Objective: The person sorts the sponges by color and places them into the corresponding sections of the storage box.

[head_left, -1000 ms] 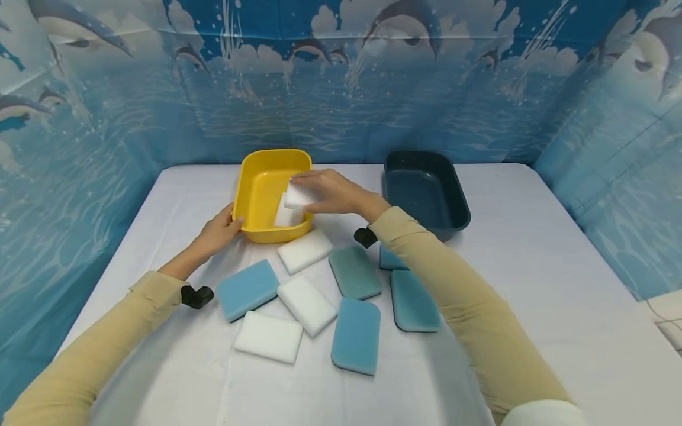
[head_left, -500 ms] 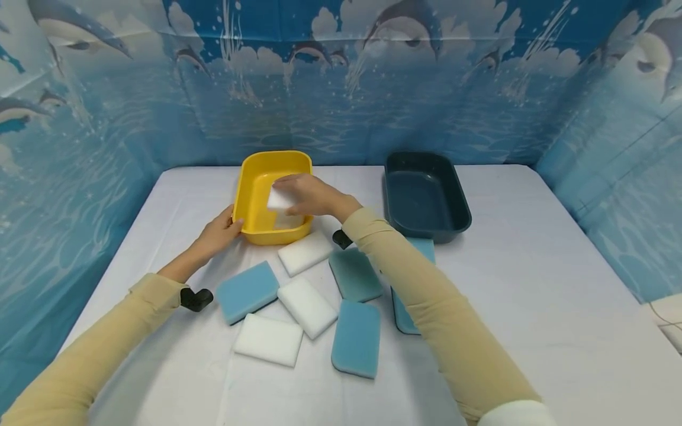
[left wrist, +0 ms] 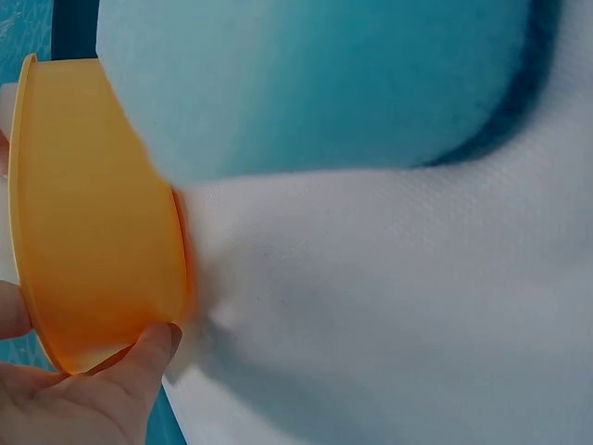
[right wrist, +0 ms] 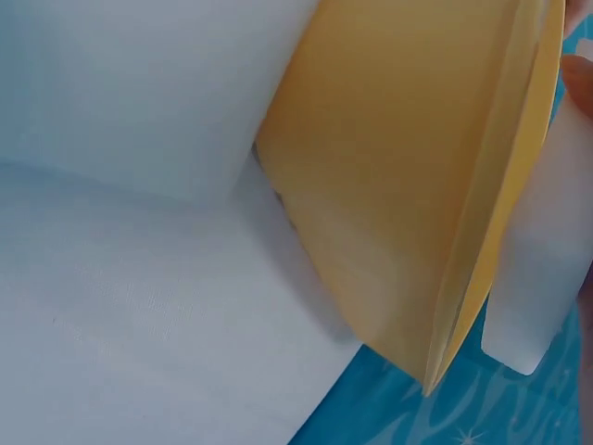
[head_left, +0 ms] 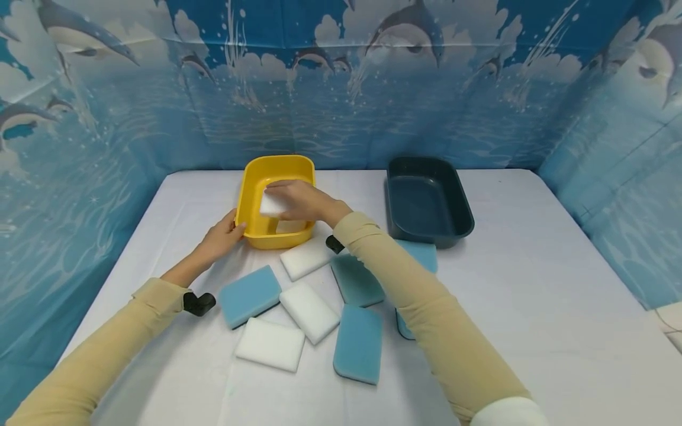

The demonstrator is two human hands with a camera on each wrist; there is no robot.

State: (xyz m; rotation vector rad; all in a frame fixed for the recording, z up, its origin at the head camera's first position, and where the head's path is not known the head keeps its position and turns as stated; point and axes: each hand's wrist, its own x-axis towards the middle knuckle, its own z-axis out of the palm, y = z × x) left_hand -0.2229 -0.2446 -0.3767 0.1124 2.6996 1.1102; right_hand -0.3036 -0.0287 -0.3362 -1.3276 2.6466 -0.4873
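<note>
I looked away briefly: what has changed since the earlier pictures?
The right hand moved left, carrying its white sponge further over the yellow tub; nothing was let go. The left hand still holds that tub's side; the dark tub and loose sponges stayed put.

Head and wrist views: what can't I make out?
Head: yellow tub, floor partly hidden by right hand and white sponge.
Head: rear blue sponge, partly behind right sleeve.
Left wrist: near blue sponge, cut off by the top edge.
Right wrist: right hand, mostly cut off by the right edge.
</note>
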